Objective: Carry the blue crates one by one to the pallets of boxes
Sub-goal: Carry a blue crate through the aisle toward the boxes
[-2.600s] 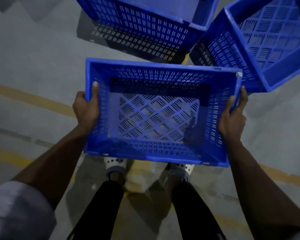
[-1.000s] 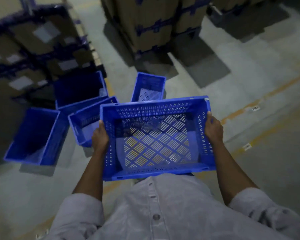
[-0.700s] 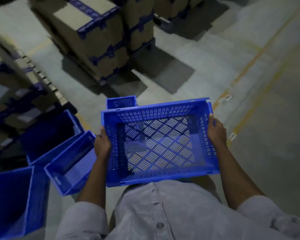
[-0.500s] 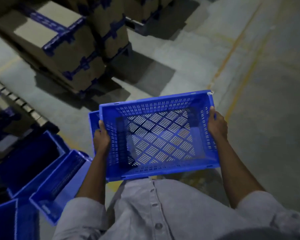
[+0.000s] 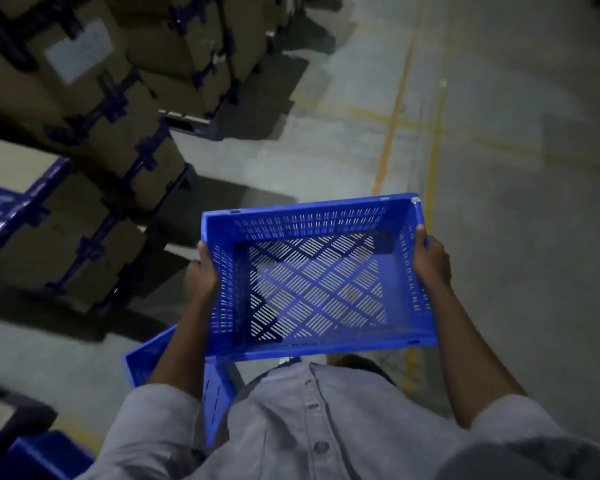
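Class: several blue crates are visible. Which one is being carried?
The empty crate in the middle, gripped at its sides by the left hand and right hand. Nobody holds the crate behind the left arm or the corner crate at bottom left.

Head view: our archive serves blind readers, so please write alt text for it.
A person's left hand and right hand hold an empty blue crate by its short sides, seen from above. Strapped cardboard boxes stand stacked at left; yellow lines cross the floor at right.

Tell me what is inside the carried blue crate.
The blue slotted plastic crate holds nothing; pale floor shows through its lattice bottom. Its shadowed left edge is hard to check.
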`<act>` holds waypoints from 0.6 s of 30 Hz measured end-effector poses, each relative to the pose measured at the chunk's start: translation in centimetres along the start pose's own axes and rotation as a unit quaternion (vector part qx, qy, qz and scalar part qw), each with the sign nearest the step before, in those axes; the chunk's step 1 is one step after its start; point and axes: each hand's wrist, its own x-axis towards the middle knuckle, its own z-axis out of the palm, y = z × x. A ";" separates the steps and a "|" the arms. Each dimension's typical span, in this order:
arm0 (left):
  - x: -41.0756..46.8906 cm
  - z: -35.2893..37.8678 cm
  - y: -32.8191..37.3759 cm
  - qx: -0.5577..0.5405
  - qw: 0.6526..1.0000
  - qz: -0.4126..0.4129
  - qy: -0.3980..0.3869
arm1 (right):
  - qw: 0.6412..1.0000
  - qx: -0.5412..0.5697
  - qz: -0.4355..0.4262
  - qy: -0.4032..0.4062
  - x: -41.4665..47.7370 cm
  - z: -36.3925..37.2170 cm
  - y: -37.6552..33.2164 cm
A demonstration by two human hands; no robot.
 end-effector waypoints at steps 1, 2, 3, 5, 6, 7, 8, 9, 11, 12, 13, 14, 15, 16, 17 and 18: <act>1.1 0.6 2.3 0.012 1.000 0.013 -0.005 | 1.000 -0.004 0.008 0.010 1.4 0.0 -0.7; 2.2 1.3 4.3 0.029 0.999 0.024 -0.005 | 1.000 -0.002 0.012 0.015 2.7 0.1 -1.4; 3.6 2.1 6.1 0.032 0.999 0.028 -0.004 | 1.000 0.005 0.016 0.020 4.2 0.3 -2.1; 6.4 3.8 9.6 0.019 0.999 0.030 -0.004 | 0.999 0.022 0.032 0.029 7.3 0.9 -3.9; 8.0 4.7 11.3 0.024 0.999 0.032 -0.007 | 0.999 0.020 0.038 0.029 8.9 1.2 -4.9; 9.6 5.9 12.8 0.032 0.999 0.038 -0.011 | 0.999 0.019 0.040 0.031 10.7 1.5 -5.8; 11.2 7.1 14.2 0.037 0.998 0.043 -0.013 | 0.998 0.027 0.042 0.034 12.5 1.9 -6.7; 12.8 8.4 15.7 0.035 0.998 0.048 -0.012 | 0.998 0.034 0.045 0.035 14.6 2.5 -7.4; 15.7 11.2 19.0 0.039 0.998 0.047 -0.013 | 0.997 0.048 0.052 0.035 18.6 3.2 -9.0; 17.0 12.6 20.9 0.045 0.998 0.040 -0.016 | 0.997 0.050 0.055 0.034 20.7 3.4 -9.9; 18.4 14.0 23.0 0.049 0.998 0.041 -0.017 | 0.997 0.047 0.059 0.032 23.0 3.7 -11.0; 19.7 15.2 25.3 0.056 0.997 0.040 -0.019 | 0.996 0.048 0.063 0.032 25.1 3.8 -12.2; 21.2 16.8 27.9 0.063 0.997 0.040 -0.025 | 0.996 0.052 0.065 0.032 27.7 3.8 -13.7; 22.7 17.9 30.2 0.068 0.997 0.038 -0.029 | 0.996 0.059 0.064 0.031 29.8 3.7 -15.4; 24.2 18.8 32.3 0.069 0.997 0.033 -0.032 | 0.996 0.062 0.063 0.030 31.6 3.7 -16.9; 26.0 19.8 34.4 0.062 0.997 0.024 -0.028 | 0.995 0.069 0.066 0.029 33.6 3.5 -18.9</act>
